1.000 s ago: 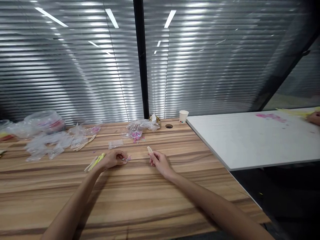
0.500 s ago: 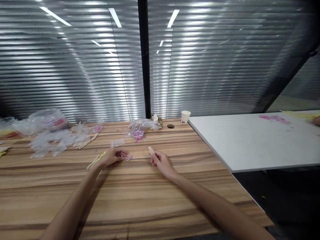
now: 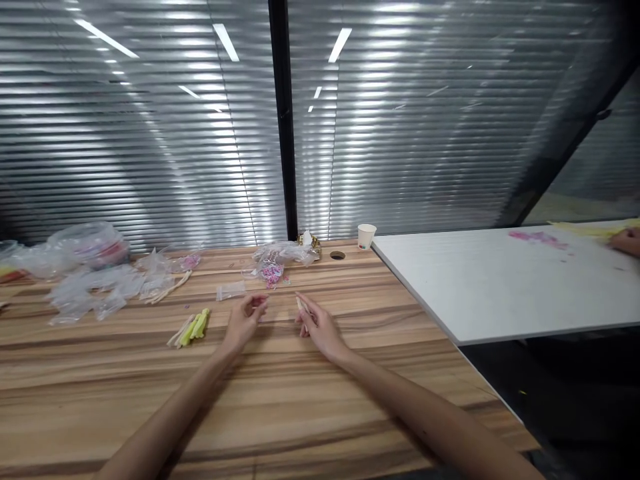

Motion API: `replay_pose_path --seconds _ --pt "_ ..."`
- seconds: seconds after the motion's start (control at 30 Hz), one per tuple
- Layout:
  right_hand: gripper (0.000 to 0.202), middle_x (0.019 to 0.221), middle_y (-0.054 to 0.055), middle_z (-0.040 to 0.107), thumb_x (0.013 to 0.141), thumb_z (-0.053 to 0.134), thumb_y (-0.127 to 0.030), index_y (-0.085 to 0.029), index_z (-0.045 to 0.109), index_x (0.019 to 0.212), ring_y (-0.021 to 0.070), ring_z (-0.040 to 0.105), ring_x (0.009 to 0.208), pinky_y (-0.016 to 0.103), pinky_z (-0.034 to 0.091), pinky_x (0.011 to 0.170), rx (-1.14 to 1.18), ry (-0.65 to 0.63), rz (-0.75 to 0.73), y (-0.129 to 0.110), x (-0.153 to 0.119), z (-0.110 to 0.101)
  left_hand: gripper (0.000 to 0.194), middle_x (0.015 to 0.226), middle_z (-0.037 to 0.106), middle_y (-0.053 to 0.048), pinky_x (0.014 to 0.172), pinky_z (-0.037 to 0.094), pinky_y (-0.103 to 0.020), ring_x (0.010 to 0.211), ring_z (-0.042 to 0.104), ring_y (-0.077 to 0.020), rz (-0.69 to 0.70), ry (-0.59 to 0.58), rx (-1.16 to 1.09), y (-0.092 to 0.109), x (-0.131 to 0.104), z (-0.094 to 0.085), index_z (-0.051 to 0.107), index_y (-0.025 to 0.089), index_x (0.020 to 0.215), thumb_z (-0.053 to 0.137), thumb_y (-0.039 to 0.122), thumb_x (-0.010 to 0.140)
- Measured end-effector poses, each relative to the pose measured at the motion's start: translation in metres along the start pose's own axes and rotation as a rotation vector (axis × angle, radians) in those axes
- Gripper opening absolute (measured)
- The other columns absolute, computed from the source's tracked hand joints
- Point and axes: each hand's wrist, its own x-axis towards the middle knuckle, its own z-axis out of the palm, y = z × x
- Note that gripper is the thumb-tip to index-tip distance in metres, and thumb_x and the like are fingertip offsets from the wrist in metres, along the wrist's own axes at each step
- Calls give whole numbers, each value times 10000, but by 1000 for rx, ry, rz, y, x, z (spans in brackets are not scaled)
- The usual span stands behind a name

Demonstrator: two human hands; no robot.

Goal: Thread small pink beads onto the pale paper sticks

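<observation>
My left hand [image 3: 246, 320] is raised over the wooden table [image 3: 280, 413], its thumb and forefinger pressed together; whatever they pinch is too small to make out. My right hand [image 3: 317, 325], a short way to the right, is closed around a cream strip [image 3: 301, 305]. The two hands are apart. Left of my left hand lies a small bundle of yellow and cream strips [image 3: 191, 327]. Beyond the hands are a small clear bag [image 3: 231, 290] and a pile of pink and purple bits [image 3: 273, 273].
Clear plastic bags [image 3: 95, 290] spread over the back left. A paper cup [image 3: 367, 236] stands near a round hole [image 3: 337, 255] at the back. On the white table [image 3: 475, 287] at right are pink bits and another person's hand [image 3: 627, 241].
My left hand has moved right and away from the small bits on the table, uncovering the yellow bundle. The strip in my right hand shows less. The view has shifted slightly.
</observation>
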Motion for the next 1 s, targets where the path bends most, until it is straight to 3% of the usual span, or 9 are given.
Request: replay_pose_path --seconds 0.13,0.23,0.6,1.0 --pt "308 762 21 585 860 423 -256 -189 612 1094 65 505 456 199 441 475 -100 -60 -49 -4 -1 -1 278 820 660 -58 727 496 -313 745 607 -178 6 -149 -94 8 -21 27 624 142 851 642 363 683" --pt "274 822 35 608 862 428 -246 -207 652 1013 70 515 470 197 446 476 -166 -81 -104 -6 -2 0 248 769 651 -42 715 500 -306 718 603 -167 17 -217 -161 6 -26 35 622 151 867 630 338 705" --pt "263 760 20 605 882 421 -248 -205 646 1010 103 523 582 213 437 594 -299 -125 -189 -9 -4 0 200 787 656 -40 755 495 -301 754 614 -165 -8 -224 -216 3 -25 37 615 147 830 642 298 702" --pt "251 712 3 626 879 426 -273 -183 656 926 115 534 615 208 414 610 -283 -124 -147 -18 -6 0 226 825 671 -56 771 509 -323 774 626 -184 23 -207 -136 5 -27 36 624 162 847 624 343 712"
